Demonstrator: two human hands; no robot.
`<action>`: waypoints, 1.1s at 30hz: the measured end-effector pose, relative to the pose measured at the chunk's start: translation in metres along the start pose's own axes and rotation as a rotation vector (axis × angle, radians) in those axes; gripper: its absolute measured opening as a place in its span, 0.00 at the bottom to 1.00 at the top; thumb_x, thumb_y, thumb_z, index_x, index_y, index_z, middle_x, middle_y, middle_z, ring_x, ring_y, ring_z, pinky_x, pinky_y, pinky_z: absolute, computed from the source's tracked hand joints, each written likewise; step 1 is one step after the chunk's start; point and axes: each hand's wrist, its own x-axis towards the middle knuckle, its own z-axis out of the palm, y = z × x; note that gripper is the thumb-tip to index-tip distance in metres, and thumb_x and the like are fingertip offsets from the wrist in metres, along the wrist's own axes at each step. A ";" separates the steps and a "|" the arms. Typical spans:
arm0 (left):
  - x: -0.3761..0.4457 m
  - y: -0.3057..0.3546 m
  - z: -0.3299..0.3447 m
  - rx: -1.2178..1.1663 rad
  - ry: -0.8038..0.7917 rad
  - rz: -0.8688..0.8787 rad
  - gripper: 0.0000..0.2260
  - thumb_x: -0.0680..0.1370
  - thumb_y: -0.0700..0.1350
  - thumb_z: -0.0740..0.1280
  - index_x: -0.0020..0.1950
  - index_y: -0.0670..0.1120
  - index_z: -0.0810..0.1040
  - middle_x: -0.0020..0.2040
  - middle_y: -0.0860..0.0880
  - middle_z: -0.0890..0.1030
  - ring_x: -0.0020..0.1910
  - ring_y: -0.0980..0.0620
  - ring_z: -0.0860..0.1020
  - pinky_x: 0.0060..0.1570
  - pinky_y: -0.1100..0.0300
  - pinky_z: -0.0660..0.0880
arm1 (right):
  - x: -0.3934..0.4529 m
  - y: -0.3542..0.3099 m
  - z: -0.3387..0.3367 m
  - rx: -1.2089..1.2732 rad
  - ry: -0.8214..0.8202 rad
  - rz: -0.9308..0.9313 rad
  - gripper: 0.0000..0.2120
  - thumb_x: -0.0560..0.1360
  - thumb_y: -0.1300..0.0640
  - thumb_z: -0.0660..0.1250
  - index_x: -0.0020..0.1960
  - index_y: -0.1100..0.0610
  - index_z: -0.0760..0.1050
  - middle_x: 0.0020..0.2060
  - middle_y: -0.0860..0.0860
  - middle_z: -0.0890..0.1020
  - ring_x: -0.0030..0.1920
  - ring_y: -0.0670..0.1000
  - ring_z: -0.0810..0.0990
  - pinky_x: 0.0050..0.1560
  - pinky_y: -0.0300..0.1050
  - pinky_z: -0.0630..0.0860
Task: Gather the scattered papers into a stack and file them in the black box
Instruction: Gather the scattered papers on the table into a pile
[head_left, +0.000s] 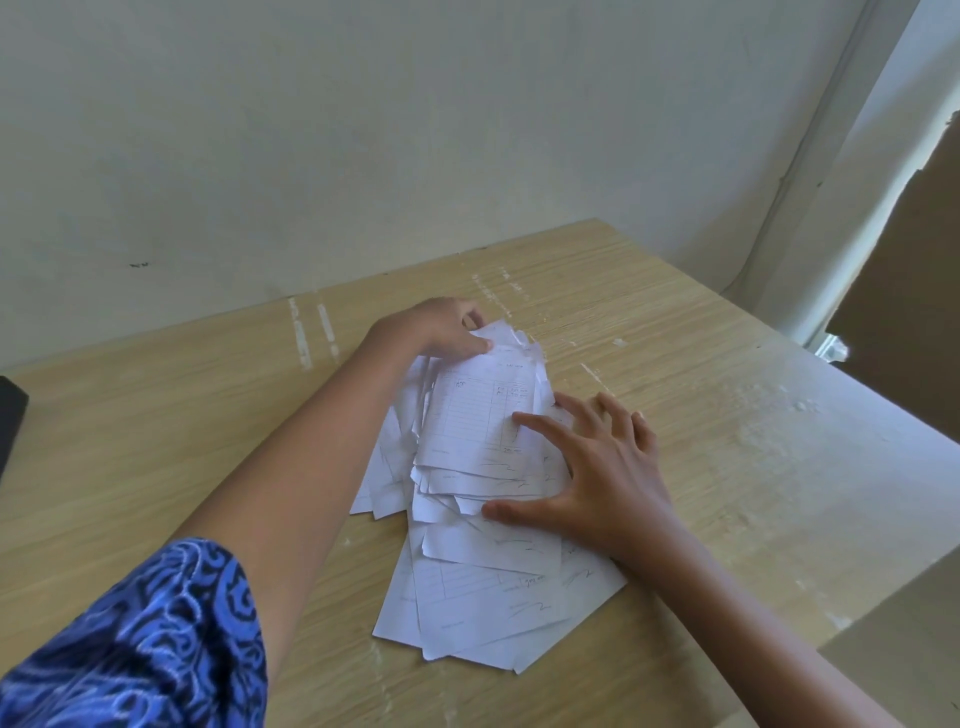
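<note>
Papers (483, 493), thin white printed slips lying fanned and ragged-edged mid-way across the pale wood-grain table (156, 415), look only half gathered: the left hand (441, 330) has its fingers curled onto the far edge, the right hand (597, 467) lies flat with fingers spread, so squaring them comes next.

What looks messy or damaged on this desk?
The papers lie fanned and crooked rather than squared, several with torn or curled edges near the left hand. The wooden desk has whitish scuffs and residue.
</note>
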 end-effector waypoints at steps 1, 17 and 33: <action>-0.002 0.000 -0.001 -0.010 -0.006 -0.003 0.20 0.79 0.58 0.68 0.69 0.53 0.74 0.60 0.52 0.75 0.61 0.49 0.76 0.63 0.54 0.72 | 0.000 0.000 0.000 0.001 0.004 -0.001 0.50 0.54 0.12 0.56 0.73 0.29 0.59 0.78 0.41 0.58 0.80 0.57 0.48 0.77 0.64 0.44; 0.013 -0.009 0.018 -0.081 0.142 0.067 0.07 0.82 0.47 0.65 0.58 0.57 0.79 0.46 0.60 0.77 0.51 0.51 0.77 0.64 0.43 0.72 | 0.001 0.000 0.007 0.229 0.252 0.065 0.39 0.67 0.23 0.61 0.69 0.46 0.66 0.53 0.45 0.68 0.58 0.48 0.68 0.69 0.52 0.65; -0.029 0.021 0.046 0.064 0.137 -0.021 0.37 0.74 0.75 0.57 0.78 0.58 0.60 0.78 0.47 0.60 0.78 0.40 0.53 0.72 0.32 0.58 | 0.000 0.013 0.003 0.696 0.435 0.235 0.10 0.73 0.59 0.75 0.53 0.54 0.83 0.38 0.43 0.85 0.39 0.36 0.83 0.42 0.26 0.76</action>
